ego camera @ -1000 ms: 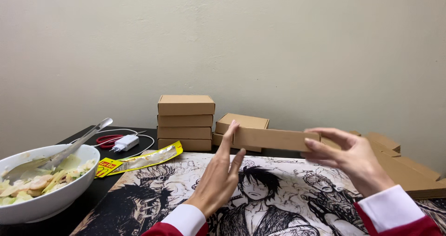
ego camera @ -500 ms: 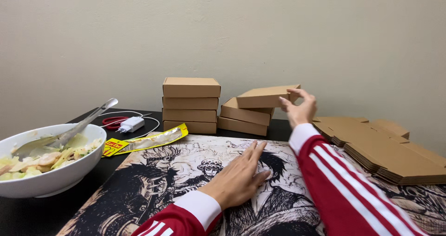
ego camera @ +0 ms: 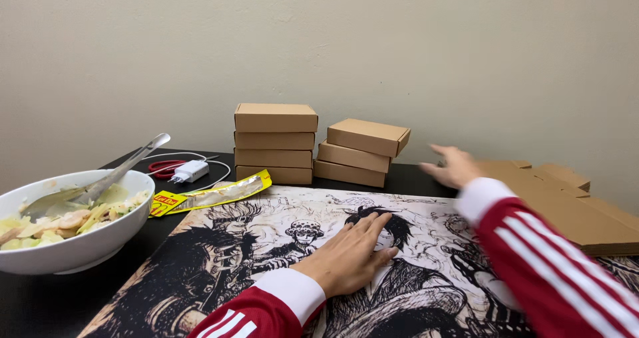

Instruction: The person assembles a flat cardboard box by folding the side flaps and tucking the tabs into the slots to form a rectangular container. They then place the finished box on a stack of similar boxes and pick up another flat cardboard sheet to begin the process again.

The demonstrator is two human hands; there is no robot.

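Observation:
My left hand [ego camera: 347, 255] lies flat, palm down, on a black-and-white illustrated mat [ego camera: 239, 258] that covers the table. My right hand [ego camera: 452, 167] hovers blurred above the table's far right, fingers spread, holding nothing, beside a pile of flat unfolded cardboard blanks [ego camera: 566, 205]. Left of it stands a stack of three folded brown cardboard boxes [ego camera: 363, 153], the top one skewed. A taller stack of several boxes [ego camera: 275, 143] stands next to that, against the wall. Both sleeves are red with white stripes and white cuffs.
A white bowl [ego camera: 73, 248] of food with a metal spoon [ego camera: 106, 175] sits at the left edge. Behind it lie a yellow foil sachet [ego camera: 210, 193], a white charger plug [ego camera: 190, 171] with cable and a red item [ego camera: 163, 167]. A plain wall closes the back.
My right hand carried a folded box to the shorter stack, set it on top and let go, then moved right toward the flat blanks. My left hand dropped flat onto the mat.

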